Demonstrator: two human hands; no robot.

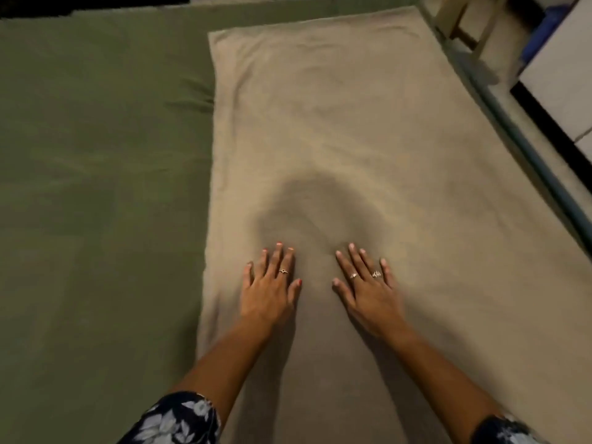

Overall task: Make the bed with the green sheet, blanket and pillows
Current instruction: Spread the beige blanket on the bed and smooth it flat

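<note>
A green sheet (96, 155) covers the bed across the left and top of the view. On its right half lies a folded tan blanket (352, 123), a long flat rectangle running away from me. My left hand (270, 283) and my right hand (365, 283) rest palm down on the blanket's near middle, side by side, fingers spread and pointing away. Neither hand grips any cloth. No pillows are in view.
The bed's right edge, with a dark rail (525, 149), runs diagonally at the right. Beyond it is floor, a wooden furniture leg (461, 24) and a white panel with a black edge (557, 91). A dark strip (96, 4) borders the bed's far side.
</note>
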